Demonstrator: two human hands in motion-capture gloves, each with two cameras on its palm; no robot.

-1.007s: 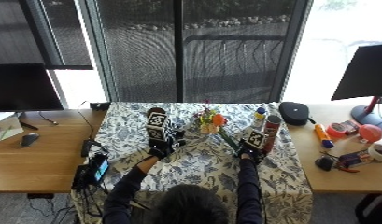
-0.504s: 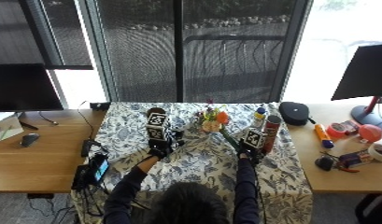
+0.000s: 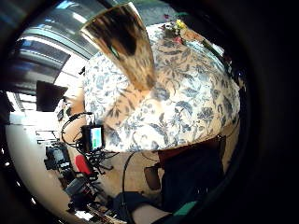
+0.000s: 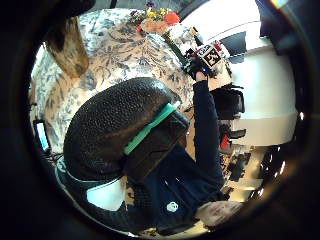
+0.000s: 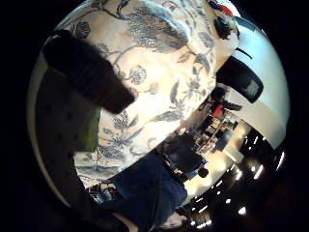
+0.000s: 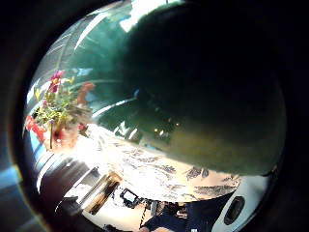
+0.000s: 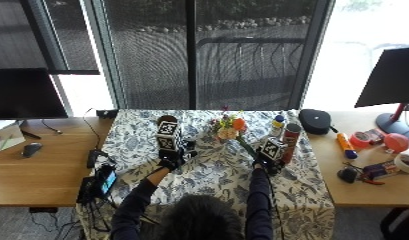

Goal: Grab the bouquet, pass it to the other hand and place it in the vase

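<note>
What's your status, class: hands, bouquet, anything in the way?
Right hand grips the bouquet by its stems, flowers lifted. Left hand open, holds nothing. Vase stands beyond it, path unobstructed.

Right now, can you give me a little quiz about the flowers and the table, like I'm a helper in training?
1. True or false: the bouquet is already in the vase.
2. Which hand holds the bouquet? A) left B) right C) neither
3. Fill in: the tablecloth is white with ____ leaves and flowers.

Key:
1. False; the vase stands apart from the bouquet.
2. B; the right hand grips the stems.
3. Blue.
</note>
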